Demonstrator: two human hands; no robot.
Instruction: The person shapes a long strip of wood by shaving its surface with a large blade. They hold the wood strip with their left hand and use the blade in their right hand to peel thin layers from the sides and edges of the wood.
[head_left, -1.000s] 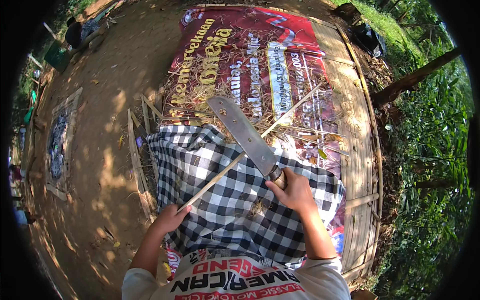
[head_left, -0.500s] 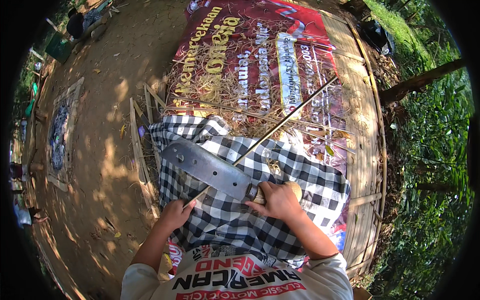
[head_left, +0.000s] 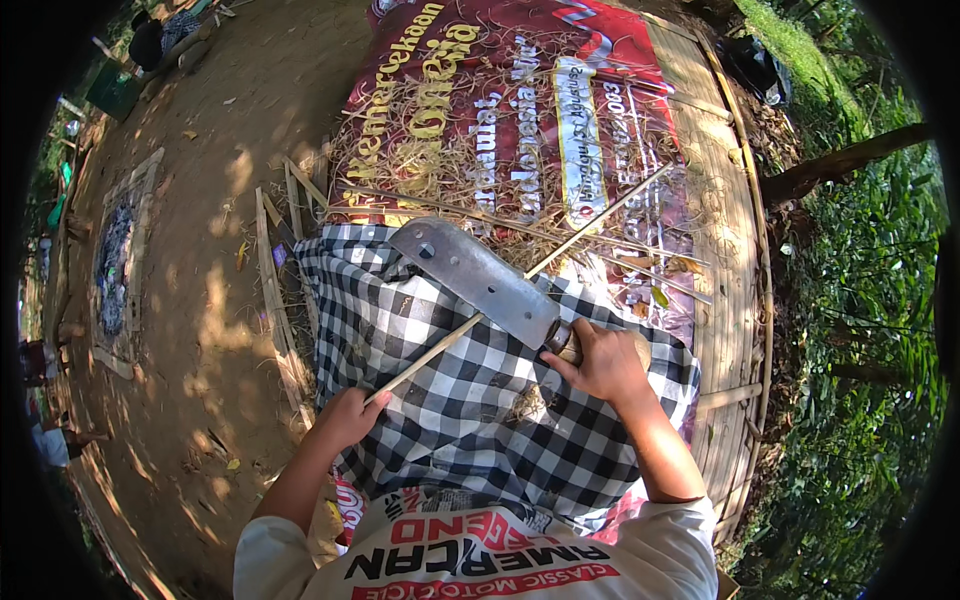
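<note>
My right hand [head_left: 603,362] is closed round the wooden handle of a broad cleaver [head_left: 485,285]. Its wide grey blade has several holes and points up to the left. Under the blade runs a thin bamboo strip [head_left: 425,358], slanting from lower left to upper right. My left hand [head_left: 352,415] pinches the near end of this strip. The blade lies across the strip around its middle; whether the edge bites into it I cannot tell. Over my lap is spread a black and white checked cloth [head_left: 430,410].
Ahead lies a red printed banner [head_left: 400,120] strewn with curly shavings [head_left: 430,165] and loose strips. A bamboo slat platform [head_left: 725,300] extends along the right, with greenery beyond. Bamboo pieces [head_left: 275,290] lie at the left, near a framed ash patch [head_left: 118,260] on the dirt ground.
The cleaver and my right hand have moved away from me and to the right, along the strip. More of the strip shows between my left hand and the blade.
</note>
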